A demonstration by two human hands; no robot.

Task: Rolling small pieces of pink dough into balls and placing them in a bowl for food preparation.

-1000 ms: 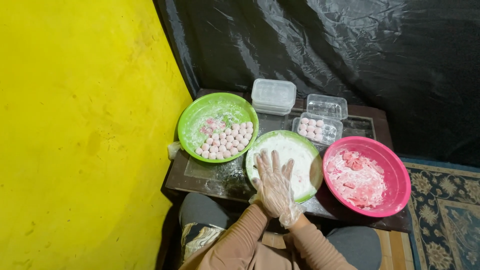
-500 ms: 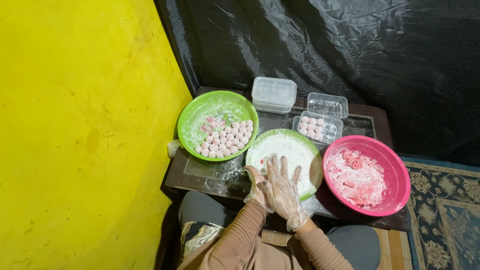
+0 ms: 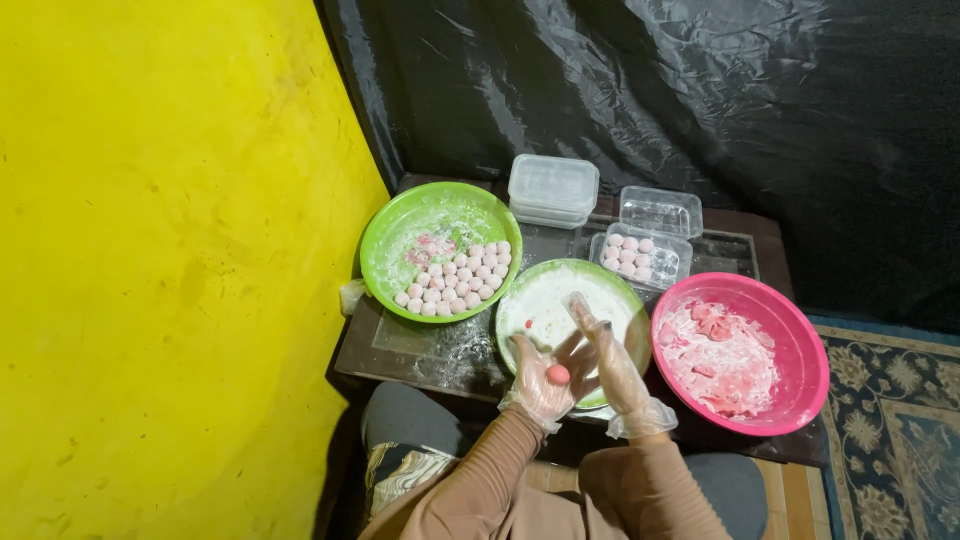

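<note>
The grip of our gloved left hand (image 3: 545, 375) is open, palm up, with a small pink ball (image 3: 557, 375) resting on it, while our right hand (image 3: 610, 355) stands open and empty beside it, both over the floury green bowl (image 3: 530, 300) on the bench (image 3: 400, 345).

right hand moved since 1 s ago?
Yes. The right hand has lifted off the left hand, exposing a pink ball, judged against the white-floured green bowl.

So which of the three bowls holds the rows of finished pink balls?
The big green bowl at the far left, by the yellow wall. The small green bowl holds white flour, the pink bowl rough pink pieces.
</note>
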